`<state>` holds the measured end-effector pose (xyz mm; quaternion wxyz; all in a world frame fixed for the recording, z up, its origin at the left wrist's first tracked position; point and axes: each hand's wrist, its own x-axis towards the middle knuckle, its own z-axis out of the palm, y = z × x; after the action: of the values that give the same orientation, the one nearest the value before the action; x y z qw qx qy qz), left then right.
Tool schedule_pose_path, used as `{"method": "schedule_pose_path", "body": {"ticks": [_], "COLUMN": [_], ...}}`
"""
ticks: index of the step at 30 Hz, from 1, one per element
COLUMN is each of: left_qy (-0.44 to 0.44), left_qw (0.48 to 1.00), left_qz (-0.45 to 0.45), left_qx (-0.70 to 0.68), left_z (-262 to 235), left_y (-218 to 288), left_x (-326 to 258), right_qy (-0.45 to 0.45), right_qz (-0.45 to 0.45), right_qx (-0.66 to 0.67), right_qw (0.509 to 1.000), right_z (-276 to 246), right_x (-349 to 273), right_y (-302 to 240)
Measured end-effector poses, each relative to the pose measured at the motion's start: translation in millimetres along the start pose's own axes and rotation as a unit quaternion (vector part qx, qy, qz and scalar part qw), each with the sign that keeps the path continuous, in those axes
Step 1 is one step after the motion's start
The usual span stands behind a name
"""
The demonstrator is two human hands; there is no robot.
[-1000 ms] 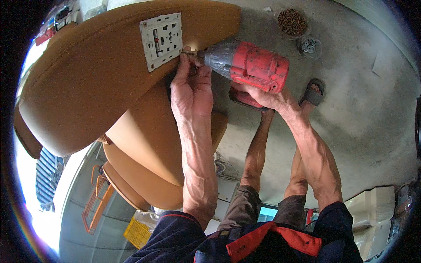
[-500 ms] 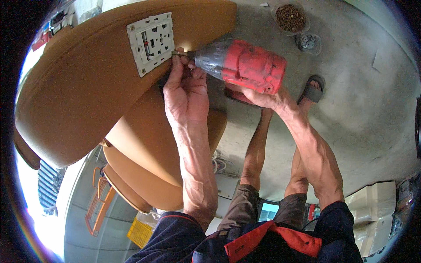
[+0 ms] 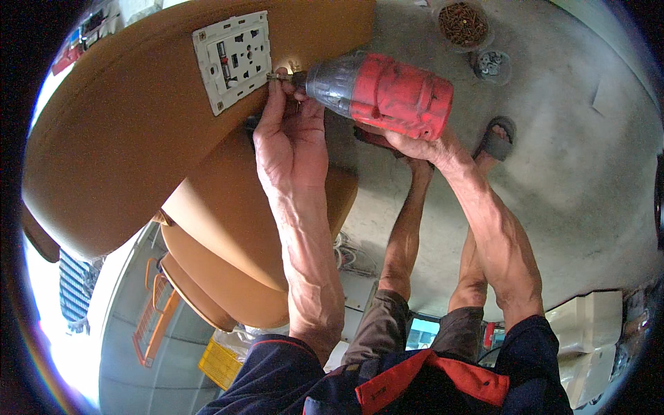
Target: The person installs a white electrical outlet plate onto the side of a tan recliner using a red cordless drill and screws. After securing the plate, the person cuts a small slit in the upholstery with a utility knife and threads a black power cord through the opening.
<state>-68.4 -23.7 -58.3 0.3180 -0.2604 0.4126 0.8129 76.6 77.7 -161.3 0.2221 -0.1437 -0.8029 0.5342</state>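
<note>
Socket plate [image 3: 232,61], white on tan panel [image 3: 124,138]; left hand [image 3: 290,142] pinches screw [image 3: 275,76], right hand [image 3: 415,142] grips red drill [image 3: 387,93].

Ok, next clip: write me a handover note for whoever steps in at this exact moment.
Left hand: fingertips pinch a small screw at the right edge of the white socket plate, which lies on the tan curved panel.
Right hand: grip under the red power driver, bit at that screw.
Done: plate placed.
Left: screw not yet driven. Screw bowl on the floor.
</note>
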Motion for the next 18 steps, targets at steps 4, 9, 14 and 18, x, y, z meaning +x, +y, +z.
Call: {"method": "schedule_pose_path", "body": {"ticks": [4,9,14,18], "left_qy": [-0.048,-0.004,-0.052,-0.002], "left_qw": [0.999,1.000,0.999,1.000], "left_qz": [-0.007,0.014,-0.007,0.026], "left_qx": [-0.003,0.023,0.012,0.007], "left_z": [-1,6,-7,-2], "left_y": [3,-2,9,1], "left_x": [3,5,9,9], "right_qy": [0.002,-0.010,0.021,-0.009], "right_qz": [-0.043,-0.018,-0.100,-0.033], "right_qx": [-0.051,-0.010,-0.044,0.019], "right_qw": [0.998,1.000,0.994,0.999], "right_z": [3,2,-3,-12], "right_x": [1,6,15,11], "right_y": [6,14,12,16]}}
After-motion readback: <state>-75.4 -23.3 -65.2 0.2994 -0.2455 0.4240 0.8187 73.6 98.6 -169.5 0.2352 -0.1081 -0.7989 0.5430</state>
